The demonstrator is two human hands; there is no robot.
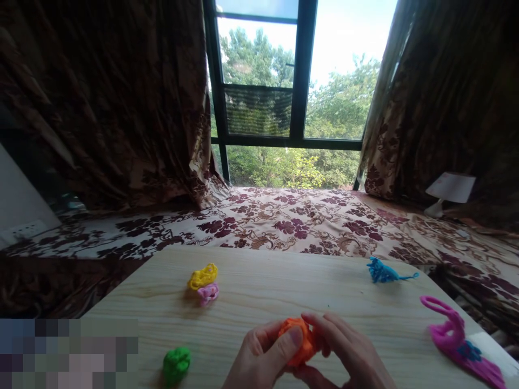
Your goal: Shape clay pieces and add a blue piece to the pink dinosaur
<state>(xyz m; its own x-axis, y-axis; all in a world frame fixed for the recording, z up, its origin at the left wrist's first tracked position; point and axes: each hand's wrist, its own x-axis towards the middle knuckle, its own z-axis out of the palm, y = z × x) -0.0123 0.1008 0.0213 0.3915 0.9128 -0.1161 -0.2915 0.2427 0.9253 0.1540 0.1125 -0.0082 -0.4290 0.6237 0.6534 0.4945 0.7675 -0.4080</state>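
Note:
An orange lump of modelling clay [306, 346] is held just above the near part of the table, between both hands. My left hand [263, 354] grips it from the left, its thumb pressed on the front of the lump. From the right, my right hand [348, 348] closes its fingers on the far and near sides of the same clay. A green clay lump [177, 365] lies on the tabletop to the left of my hands. Part of the orange surface is hidden behind the fingers.
The pale wooden table [259, 281] also bears yellow clay [203, 277] touching pink clay [208, 293], a blue clay piece [383, 270] with a thin tail, and a magenta looped clay shape [446, 329]. Beyond are a floral-covered window seat [292, 216] and a small lamp [452, 187].

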